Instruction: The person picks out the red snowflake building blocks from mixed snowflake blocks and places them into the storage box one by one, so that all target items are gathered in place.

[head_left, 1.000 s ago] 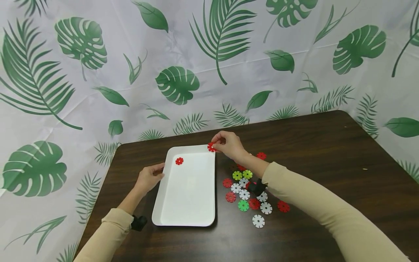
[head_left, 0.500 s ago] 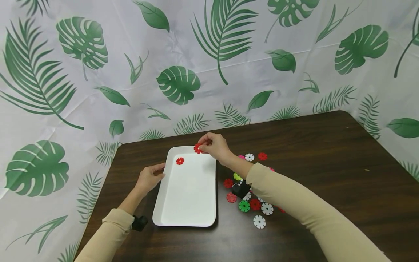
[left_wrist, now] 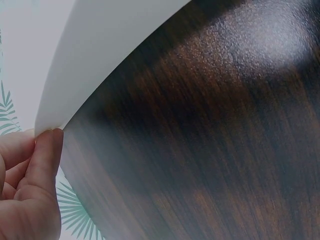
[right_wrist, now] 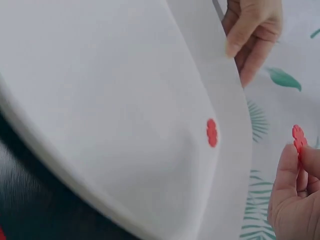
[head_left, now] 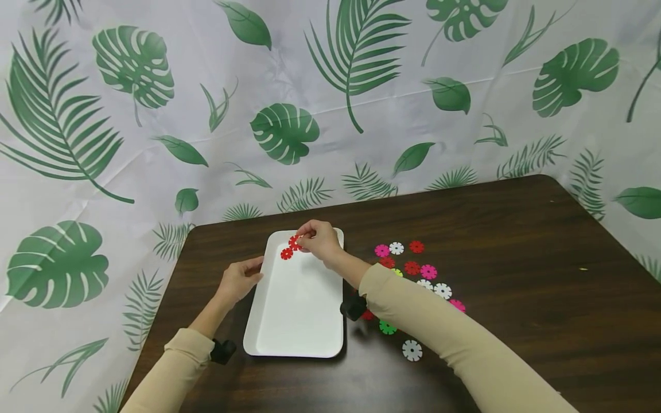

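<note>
My left hand [head_left: 239, 281] pinches the left rim of a white tray [head_left: 294, 310]; the left wrist view shows thumb and fingers [left_wrist: 46, 155] at the rim. Over the tray's far end, my right hand [head_left: 320, 241] holds a red notched disc [head_left: 294, 243] between thumb and fingertips. In the right wrist view this red disc [right_wrist: 299, 137] stands edge-up, above the tray. Another red notched disc [right_wrist: 212, 133] lies flat on the tray floor near its far left corner.
Right of the tray, several loose notched discs in white, pink, red, green and yellow, such as a white one [head_left: 412, 350], lie on the dark wooden table [head_left: 516, 258]. My right forearm covers part of them. A leaf-print cloth [head_left: 330, 86] hangs behind the table.
My right hand has carried the red disc left from the tray's far right corner, close to the disc lying inside. My left hand keeps its place on the rim.
</note>
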Demonstrator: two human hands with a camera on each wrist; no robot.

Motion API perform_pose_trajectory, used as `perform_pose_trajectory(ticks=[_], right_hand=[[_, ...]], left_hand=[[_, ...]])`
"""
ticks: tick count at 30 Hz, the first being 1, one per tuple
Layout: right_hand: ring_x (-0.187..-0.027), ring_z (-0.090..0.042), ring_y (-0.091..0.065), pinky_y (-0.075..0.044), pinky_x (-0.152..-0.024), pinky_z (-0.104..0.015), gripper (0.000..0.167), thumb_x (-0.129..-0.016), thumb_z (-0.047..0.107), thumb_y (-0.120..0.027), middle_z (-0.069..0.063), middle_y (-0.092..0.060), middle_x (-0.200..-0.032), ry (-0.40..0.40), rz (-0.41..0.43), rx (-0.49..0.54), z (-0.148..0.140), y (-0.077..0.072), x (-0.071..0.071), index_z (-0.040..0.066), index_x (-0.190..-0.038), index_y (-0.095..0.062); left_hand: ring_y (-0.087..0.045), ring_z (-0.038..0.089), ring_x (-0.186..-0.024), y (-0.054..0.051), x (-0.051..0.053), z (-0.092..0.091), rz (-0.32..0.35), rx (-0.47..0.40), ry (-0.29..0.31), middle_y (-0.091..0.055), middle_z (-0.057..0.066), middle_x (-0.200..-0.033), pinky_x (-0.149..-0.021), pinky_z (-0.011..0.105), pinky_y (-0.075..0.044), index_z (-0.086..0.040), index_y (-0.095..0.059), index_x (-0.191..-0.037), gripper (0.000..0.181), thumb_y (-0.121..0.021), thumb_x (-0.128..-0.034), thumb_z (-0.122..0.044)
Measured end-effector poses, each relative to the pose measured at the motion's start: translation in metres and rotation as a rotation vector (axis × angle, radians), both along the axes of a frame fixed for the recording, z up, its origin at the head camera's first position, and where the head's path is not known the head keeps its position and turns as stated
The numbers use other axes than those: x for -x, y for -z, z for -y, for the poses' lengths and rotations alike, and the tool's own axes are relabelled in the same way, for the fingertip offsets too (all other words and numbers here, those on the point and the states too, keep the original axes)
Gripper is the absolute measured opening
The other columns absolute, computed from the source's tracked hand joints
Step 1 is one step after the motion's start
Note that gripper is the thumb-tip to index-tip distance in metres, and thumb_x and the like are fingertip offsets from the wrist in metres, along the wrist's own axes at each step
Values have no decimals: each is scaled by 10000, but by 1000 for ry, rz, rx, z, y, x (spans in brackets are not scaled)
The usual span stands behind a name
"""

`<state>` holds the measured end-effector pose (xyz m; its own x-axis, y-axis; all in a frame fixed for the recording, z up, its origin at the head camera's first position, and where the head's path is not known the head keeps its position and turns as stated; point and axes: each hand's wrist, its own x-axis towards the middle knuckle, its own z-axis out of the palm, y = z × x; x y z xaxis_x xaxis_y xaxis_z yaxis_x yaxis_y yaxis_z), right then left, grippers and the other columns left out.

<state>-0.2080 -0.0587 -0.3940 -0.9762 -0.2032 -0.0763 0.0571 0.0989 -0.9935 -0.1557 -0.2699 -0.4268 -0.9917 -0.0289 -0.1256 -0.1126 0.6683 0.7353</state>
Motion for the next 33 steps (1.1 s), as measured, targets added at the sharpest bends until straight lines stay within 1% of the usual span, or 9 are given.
perform_pose_trajectory(ticks=[2, 5, 8, 10, 15, 19, 24, 33], right_hand=[[-651, -117, -535, -575, -734, -341, 110, -827, -68, -643, -40, -528, -732, 12, 21, 13, 6, 2, 0, -46, -935, -633], [-642, -120, -535, -570, -754, -372, 114, -825, -66, -647, -38, -525, -730, 33, 53, 19, 15, 5, 0, -46, -937, -635], [-615, -105, -519, -577, -710, -337, 126, -809, -79, -658, -31, -513, -713, 48, 71, 13, 22, 9, 0, -50, -930, -638], [-594, -94, -518, -577, -657, -293, 125, -799, -89, -661, -23, -511, -696, 56, 76, 4, 27, 12, -1, -54, -917, -639], [-577, -83, -520, -551, -563, -209, 117, -786, -104, -660, -18, -509, -669, 75, 94, -8, 33, 20, -3, -60, -893, -643], [-591, -89, -520, -545, -559, -203, 119, -784, -103, -662, -21, -514, -677, 95, 113, -38, 34, 24, -2, -43, -886, -650], [-565, -90, -513, -537, -550, -194, 104, -787, -81, -672, -21, -512, -672, 118, 120, -78, 34, 29, 2, -33, -878, -656], [-563, -81, -506, -522, -537, -176, 95, -796, -63, -677, -19, -506, -679, 117, 141, -115, 38, 39, 2, -29, -879, -648]], left_hand=[[-615, 325, -979, 0, 0, 1, -3, 1, 0, -591, 267, -1207, -845, 406, -540, 61, -518, -1298, 421, -582, -884, 24], [-615, 318, -974, 0, 0, 2, -6, -6, -3, -593, 266, -1202, -840, 401, -542, 60, -520, -1297, 419, -582, -884, 27], [-615, 314, -970, 0, 0, 3, -11, -6, 1, -597, 269, -1194, -833, 395, -545, 64, -522, -1293, 417, -583, -883, 29], [-615, 315, -971, 0, 0, 3, -11, -6, 1, -598, 269, -1193, -836, 395, -544, 65, -522, -1293, 416, -583, -883, 29], [-615, 333, -1003, 0, -1, 3, -6, -8, 0, -591, 268, -1210, -856, 407, -534, 61, -513, -1303, 422, -579, -888, 25], [-613, 341, -1031, 0, -1, 2, -8, -7, 1, -587, 261, -1225, -861, 407, -532, 54, -509, -1310, 428, -579, -889, 21], [-611, 346, -1041, -2, -1, 1, -13, 0, -3, -587, 260, -1225, -850, 405, -536, 56, -513, -1306, 427, -581, -885, 26], [-612, 338, -1041, 2, 1, 2, 5, -15, -12, -582, 251, -1239, -866, 409, -529, 42, -511, -1315, 430, -580, -891, 17]])
